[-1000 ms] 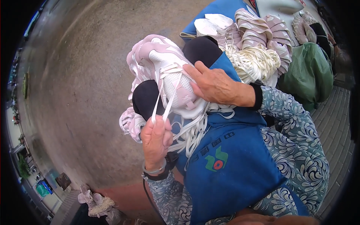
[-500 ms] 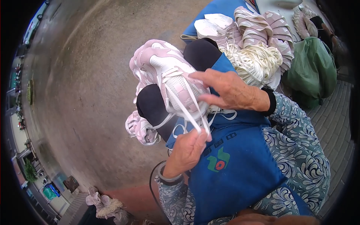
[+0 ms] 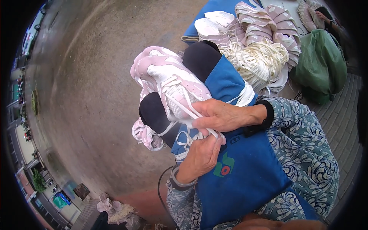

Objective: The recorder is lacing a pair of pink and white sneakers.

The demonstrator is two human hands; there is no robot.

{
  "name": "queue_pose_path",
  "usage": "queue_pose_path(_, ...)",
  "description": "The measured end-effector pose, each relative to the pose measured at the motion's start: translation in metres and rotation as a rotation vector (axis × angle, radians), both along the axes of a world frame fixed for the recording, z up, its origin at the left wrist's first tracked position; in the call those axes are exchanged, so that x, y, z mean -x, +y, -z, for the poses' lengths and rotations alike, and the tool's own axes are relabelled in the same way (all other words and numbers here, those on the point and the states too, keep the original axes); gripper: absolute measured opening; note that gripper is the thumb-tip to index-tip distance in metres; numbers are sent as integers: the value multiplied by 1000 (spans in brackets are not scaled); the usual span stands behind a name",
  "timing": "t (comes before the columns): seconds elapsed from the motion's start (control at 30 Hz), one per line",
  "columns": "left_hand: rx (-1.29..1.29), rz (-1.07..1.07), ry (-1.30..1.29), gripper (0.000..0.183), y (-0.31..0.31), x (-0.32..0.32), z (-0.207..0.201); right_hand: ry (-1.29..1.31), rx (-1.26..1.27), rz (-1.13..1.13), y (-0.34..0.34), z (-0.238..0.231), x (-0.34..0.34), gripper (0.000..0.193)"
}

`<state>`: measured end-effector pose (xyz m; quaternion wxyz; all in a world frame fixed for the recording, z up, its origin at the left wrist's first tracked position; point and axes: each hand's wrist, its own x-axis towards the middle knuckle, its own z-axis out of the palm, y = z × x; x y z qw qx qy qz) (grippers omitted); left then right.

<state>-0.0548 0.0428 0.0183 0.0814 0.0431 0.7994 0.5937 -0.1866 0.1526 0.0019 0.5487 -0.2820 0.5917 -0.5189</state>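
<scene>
Across my knees lies a pink and white sneaker upper point(image 3: 174, 84), with white shoelaces point(image 3: 186, 97) threaded at its front. My left hand point(image 3: 200, 157) is closed in a pinch on the lace ends, just below the upper. Directly above it, my right hand point(image 3: 224, 115) has thumb and forefinger drawn together on the lace beside the upper's near end. Loose lace loops hang by my left fingers. A bundle of white laces point(image 3: 244, 96) rests on the blue apron point(image 3: 245, 172) over my right thigh.
Stacked pink and white uppers point(image 3: 255, 25) and a heap of cream laces point(image 3: 260, 61) are at the far right, beside a green bag point(image 3: 319, 65). More uppers point(image 3: 147, 135) hang past my left knee. Another person's hand point(image 3: 324, 16) shows at the upper right edge.
My right hand has come down toward my left and closed from spread fingers onto the lace. My left hand has shifted slightly right and down. The lace bundle on my thigh is now uncovered.
</scene>
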Motion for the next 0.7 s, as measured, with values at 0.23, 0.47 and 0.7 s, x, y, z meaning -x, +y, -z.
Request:
queue_pose_path(0.23,-639,-276,-489,30,-30,2,-4,-285,54,-28,-1,-17,2,19)
queue_pose_path(0.47,-1069,-416,-406,60,-46,10,7,49,202,28,-15,-40,-5,27)
queue_pose_path(0.7,-1400,-498,-382,54,-40,28,18,461,416,-183,-12,-15,-26,8)
